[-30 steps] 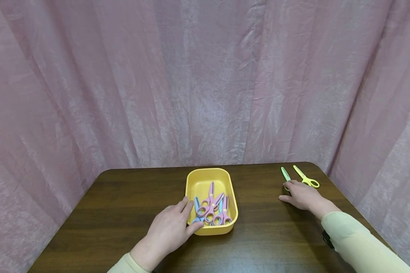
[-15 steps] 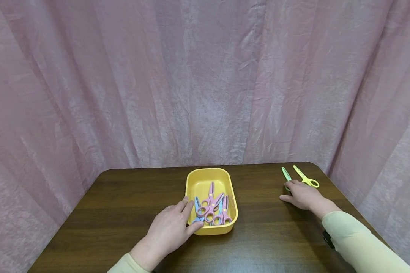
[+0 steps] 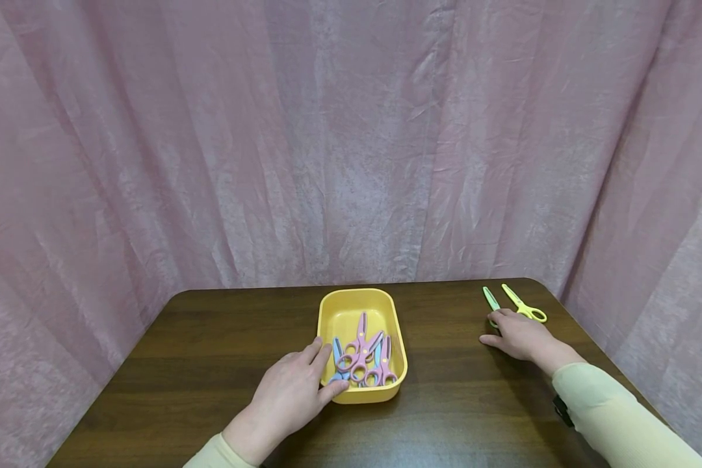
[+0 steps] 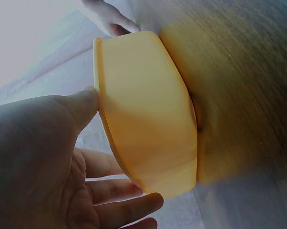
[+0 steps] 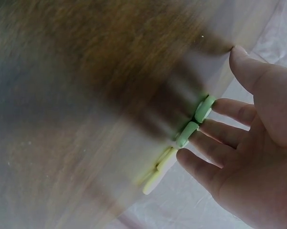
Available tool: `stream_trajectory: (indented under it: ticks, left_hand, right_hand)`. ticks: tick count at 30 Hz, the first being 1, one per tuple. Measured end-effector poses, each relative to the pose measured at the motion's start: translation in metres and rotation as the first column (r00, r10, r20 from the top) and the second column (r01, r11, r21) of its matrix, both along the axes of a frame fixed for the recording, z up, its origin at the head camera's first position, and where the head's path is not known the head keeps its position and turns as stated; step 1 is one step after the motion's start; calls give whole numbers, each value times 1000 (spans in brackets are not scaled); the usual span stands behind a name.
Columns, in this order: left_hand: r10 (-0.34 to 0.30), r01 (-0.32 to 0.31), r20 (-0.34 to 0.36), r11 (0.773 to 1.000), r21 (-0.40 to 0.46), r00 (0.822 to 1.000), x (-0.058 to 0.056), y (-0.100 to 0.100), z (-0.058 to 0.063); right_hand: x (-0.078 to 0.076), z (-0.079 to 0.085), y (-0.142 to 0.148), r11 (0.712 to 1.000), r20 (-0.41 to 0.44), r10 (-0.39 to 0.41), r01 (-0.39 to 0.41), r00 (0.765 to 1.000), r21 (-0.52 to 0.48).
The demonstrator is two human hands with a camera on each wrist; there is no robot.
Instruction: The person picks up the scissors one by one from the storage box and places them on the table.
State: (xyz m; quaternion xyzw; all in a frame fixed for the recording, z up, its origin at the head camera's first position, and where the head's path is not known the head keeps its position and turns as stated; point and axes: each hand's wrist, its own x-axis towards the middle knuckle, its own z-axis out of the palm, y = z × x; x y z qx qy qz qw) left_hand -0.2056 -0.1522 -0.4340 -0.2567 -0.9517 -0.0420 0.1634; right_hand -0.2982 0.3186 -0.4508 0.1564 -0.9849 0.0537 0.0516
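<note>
A yellow plastic tub (image 3: 357,394) stands mid-table with several pink scissors (image 3: 363,356) and blue scissors (image 3: 337,351) inside. My left hand (image 3: 286,390) rests on its near left corner; in the left wrist view the thumb lies at the tub's rim and the fingers stretch loosely along it. At the far right, my right hand (image 3: 520,335) is over green scissors (image 3: 490,298), covering part of their handles. In the right wrist view straight fingertips reach the green handle loops, thumb apart. Yellow scissors (image 3: 523,307) lie just beyond this hand.
The dark wooden table (image 3: 228,351) has rounded far corners, close to the right-hand scissors. Pink curtains (image 3: 351,143) hang behind it and along the right side.
My right hand and the green scissors have shifted very slightly to the right. The left hand, tub and scissors in it have stayed put.
</note>
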Motion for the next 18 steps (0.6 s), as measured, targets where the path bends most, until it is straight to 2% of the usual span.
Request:
stream_trajectory:
  ticks: [18]
  left_hand:
    - [1, -1, -16, 1000, 3, 1000, 0, 1, 0]
  right_hand:
    - [-3, 1, 2, 1000, 9, -14, 14, 1000, 2]
